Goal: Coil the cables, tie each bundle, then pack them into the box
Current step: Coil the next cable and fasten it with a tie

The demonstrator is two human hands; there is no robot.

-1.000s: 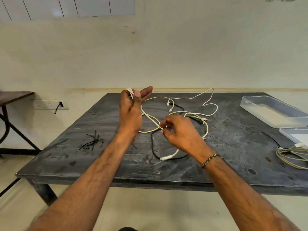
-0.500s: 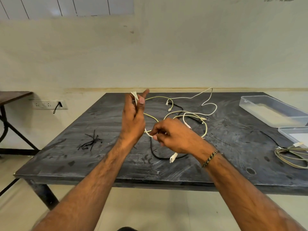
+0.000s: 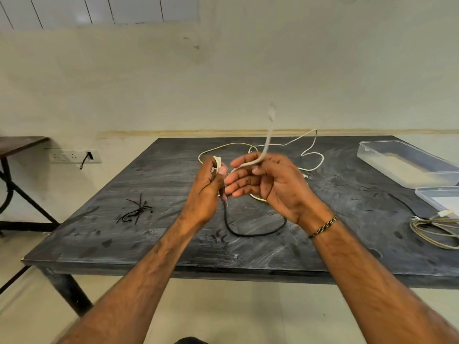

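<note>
Coiling step: left hand grips white cable loops; right hand pinches loose end. Next: wrap remainder, fetch tie.

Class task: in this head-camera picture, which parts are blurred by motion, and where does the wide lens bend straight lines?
Head view: the white cable's free end above the right hand is smeared by motion; the table stays sharp; its edges splay outward toward the frame's corners.

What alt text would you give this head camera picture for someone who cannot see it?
Above a dark table, a person's left hand grips a small coil of white cable while the right hand flicks its blurred loose end upward. More loose cables, black ties, a coiled bundle and a clear plastic box lie on the table.
</note>
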